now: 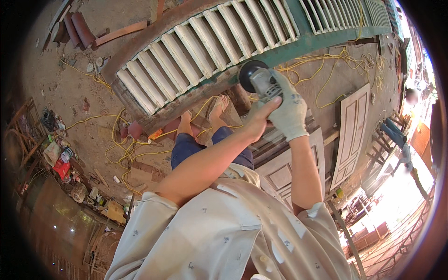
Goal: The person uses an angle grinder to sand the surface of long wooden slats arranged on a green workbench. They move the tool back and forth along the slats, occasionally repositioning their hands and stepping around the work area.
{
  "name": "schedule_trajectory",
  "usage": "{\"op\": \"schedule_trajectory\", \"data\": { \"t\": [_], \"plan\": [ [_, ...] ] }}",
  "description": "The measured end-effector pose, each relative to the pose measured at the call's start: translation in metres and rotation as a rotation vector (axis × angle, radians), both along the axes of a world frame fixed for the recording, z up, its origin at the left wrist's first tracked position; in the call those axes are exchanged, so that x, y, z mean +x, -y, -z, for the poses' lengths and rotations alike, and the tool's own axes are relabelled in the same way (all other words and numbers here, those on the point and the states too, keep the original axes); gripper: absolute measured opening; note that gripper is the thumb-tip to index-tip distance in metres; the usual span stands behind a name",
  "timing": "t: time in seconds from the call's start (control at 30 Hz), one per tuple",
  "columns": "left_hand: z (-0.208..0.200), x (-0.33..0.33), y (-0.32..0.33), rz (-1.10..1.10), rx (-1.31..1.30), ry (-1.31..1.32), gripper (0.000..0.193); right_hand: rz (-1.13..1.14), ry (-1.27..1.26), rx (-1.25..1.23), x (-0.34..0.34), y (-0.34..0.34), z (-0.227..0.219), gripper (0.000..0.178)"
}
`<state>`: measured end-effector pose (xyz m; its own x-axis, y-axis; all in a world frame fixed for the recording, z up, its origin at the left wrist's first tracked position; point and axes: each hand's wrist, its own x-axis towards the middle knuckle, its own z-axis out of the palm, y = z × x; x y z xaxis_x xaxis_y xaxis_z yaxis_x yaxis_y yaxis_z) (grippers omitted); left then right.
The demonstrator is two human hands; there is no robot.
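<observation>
Both my hands are on a grey angle grinder (267, 86) with a round dark disc (252, 74). My right hand (290, 112), in a whitish work glove, is closed around the grinder's body. Bare, my left hand (258, 120) grips the rear of the tool beside it, its fingers partly hidden. The disc lies over the near rail of a long louvered wooden shutter (205, 84); I cannot tell whether it touches. Left of the disc the rail is brown and stripped, while to its right green paint (298, 50) remains. The slats are pale.
Yellow cord (326, 56) trails over the ground beyond the shutter and around my feet (218, 106). Panelled doors (352, 133) lie at the right. Curved reddish tiles (80, 30) sit at the far left, with assorted clutter (63, 161) nearer. A person (405, 156) is at far right.
</observation>
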<state>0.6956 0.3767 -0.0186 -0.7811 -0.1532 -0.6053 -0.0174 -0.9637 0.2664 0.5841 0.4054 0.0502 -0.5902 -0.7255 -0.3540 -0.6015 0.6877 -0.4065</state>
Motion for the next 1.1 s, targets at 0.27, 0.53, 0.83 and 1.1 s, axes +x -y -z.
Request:
{"op": "schedule_trajectory", "data": {
  "t": [0.27,0.53,0.83,1.1],
  "plan": [
    [-0.028,-0.053,-0.011,0.171,-0.014,-0.032,0.064,0.224,0.027,-0.169,-0.045,-0.039,-0.018,0.090],
    [-0.046,0.008,-0.027,0.121,-0.190,0.089,0.066,0.259,0.399,-0.405,0.000,-0.064,-0.011,0.086],
    [-0.046,0.105,-0.028,-0.245,0.035,0.166,0.053,-0.061,0.265,-0.113,0.083,-0.014,-0.015,0.082],
    [-0.023,0.148,-0.007,-0.351,0.079,0.185,0.050,-0.176,0.353,-0.086,0.124,0.022,0.000,0.082]
  ]
}}
